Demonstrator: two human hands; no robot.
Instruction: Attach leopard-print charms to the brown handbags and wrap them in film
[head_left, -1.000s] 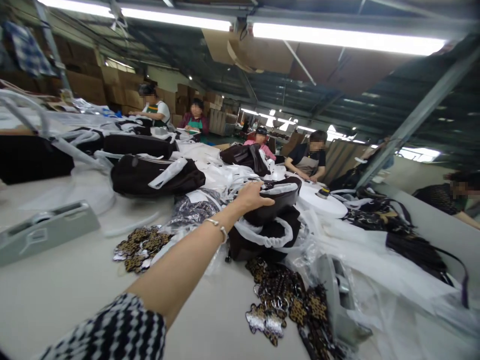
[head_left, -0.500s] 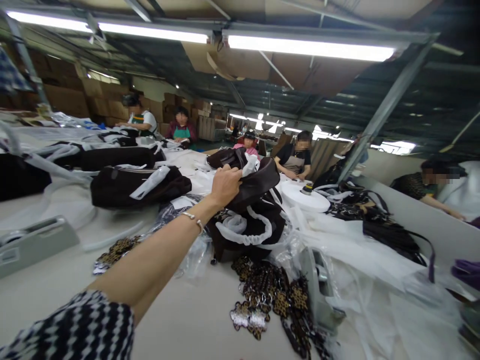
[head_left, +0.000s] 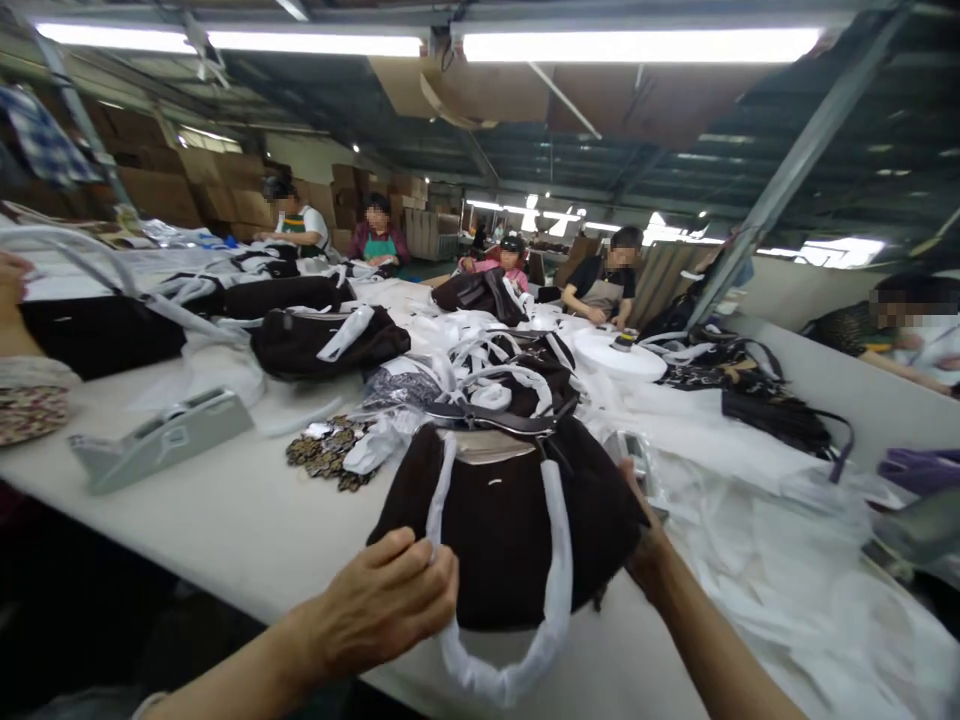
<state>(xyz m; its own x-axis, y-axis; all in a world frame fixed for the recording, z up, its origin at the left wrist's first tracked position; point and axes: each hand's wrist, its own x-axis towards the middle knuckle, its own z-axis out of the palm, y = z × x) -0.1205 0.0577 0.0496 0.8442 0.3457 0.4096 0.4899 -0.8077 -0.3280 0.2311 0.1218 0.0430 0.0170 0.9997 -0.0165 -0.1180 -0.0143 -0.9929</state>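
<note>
A dark brown handbag [head_left: 499, 540] hangs in front of me just over the table, tilted toward me. Its handle [head_left: 559, 540] is wrapped in white paper and loops downward. My left hand [head_left: 382, 595] is closed around the left part of that handle. At the bag's right end, my right hand [head_left: 646, 535] grips the side, its fingers partly hidden behind the bag. A dark strap and a zipped opening show along the bag's top. Directly behind lies another dark bag [head_left: 559, 365] with white-wrapped handles.
A grey tape dispenser [head_left: 169, 435] stands on the left, near leopard-patterned tags [head_left: 326, 455]. More dark bags [head_left: 330, 340] lie further back. White sheets [head_left: 750, 540] cover the right side. A co-worker's hand [head_left: 11, 285] shows at the left edge; several people work beyond.
My left hand, earlier reaching to a dark bag on the pile, is now close to me on the handbag's handle. My right hand has come into view. The view has shifted.
</note>
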